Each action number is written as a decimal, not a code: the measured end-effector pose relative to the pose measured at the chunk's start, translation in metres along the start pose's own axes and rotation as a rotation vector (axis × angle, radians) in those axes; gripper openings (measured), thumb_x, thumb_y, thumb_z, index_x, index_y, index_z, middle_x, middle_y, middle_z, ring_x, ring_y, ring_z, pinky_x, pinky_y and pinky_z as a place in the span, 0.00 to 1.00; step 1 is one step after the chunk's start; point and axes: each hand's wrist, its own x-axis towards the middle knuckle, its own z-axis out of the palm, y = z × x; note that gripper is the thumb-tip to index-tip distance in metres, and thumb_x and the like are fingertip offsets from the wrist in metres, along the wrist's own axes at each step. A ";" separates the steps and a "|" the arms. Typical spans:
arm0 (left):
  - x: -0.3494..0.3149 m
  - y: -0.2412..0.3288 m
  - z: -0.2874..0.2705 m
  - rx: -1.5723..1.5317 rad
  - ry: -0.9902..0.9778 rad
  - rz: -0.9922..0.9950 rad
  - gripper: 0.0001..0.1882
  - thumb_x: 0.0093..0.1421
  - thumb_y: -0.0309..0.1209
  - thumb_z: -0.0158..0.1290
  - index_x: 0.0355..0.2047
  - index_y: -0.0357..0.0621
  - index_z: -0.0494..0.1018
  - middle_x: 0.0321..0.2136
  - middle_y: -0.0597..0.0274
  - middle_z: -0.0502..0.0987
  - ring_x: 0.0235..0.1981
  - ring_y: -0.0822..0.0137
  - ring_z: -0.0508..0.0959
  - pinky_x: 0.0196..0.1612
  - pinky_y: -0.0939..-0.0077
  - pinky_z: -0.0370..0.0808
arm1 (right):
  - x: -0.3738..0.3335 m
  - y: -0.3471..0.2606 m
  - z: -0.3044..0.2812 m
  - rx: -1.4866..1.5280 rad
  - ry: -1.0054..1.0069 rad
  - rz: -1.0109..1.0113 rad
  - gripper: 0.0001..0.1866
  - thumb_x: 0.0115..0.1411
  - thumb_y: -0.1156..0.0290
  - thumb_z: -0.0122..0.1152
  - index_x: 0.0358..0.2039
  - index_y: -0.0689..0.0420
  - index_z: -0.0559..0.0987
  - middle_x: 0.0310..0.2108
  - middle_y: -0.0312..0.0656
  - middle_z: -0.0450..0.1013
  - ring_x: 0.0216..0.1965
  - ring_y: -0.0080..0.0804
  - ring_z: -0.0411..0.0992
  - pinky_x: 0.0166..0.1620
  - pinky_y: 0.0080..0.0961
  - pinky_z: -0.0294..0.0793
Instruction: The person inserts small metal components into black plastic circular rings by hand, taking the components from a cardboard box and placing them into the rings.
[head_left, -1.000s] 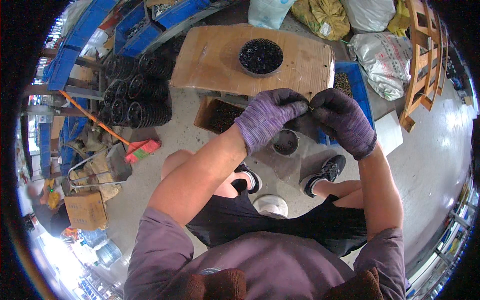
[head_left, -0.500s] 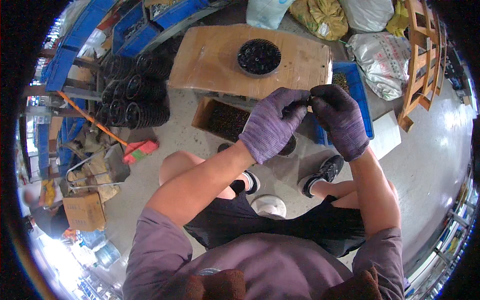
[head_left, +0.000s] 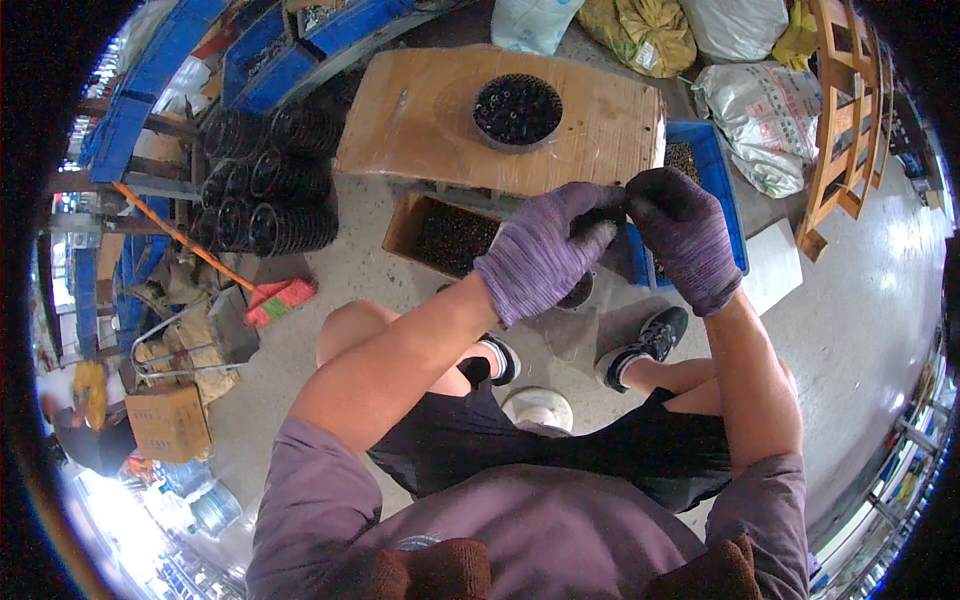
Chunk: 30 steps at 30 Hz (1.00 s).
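Note:
My left hand (head_left: 552, 248) and my right hand (head_left: 682, 235) wear purple knit gloves with dark, blackened fingers. Their fingertips meet in a pinch in front of the near right corner of a cardboard-topped table (head_left: 410, 110). Whatever the fingers hold is small, dark and mostly hidden. On the cardboard beyond stands a round black basket (head_left: 518, 112) with many small black ring-like parts inside. Below my left hand, a cardboard box (head_left: 405, 232) of small dark and brassy pieces sits on the floor. Beside my right hand is a blue plastic bin (head_left: 722, 170) with small brassy parts in it.
Stacked black baskets (head_left: 290, 230) stand on the left, near a broom with an orange handle and red head (head_left: 282, 302). White sacks (head_left: 765, 120) and a wooden pallet (head_left: 845, 120) are at the far right. A round white stool (head_left: 538, 410) shows between my legs.
Both hands stay pinched together; my left hand has sunk slightly and its fingers have shifted a little. The basket has hardly moved in view.

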 end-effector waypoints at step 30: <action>-0.020 -0.020 -0.119 -0.078 0.382 -0.170 0.11 0.65 0.32 0.52 0.44 0.41 0.74 0.24 0.63 0.76 0.22 0.74 0.74 0.26 0.79 0.72 | -0.071 0.225 0.295 -0.740 -0.914 0.312 0.20 0.56 0.58 0.60 0.48 0.50 0.76 0.41 0.49 0.77 0.45 0.52 0.75 0.47 0.44 0.74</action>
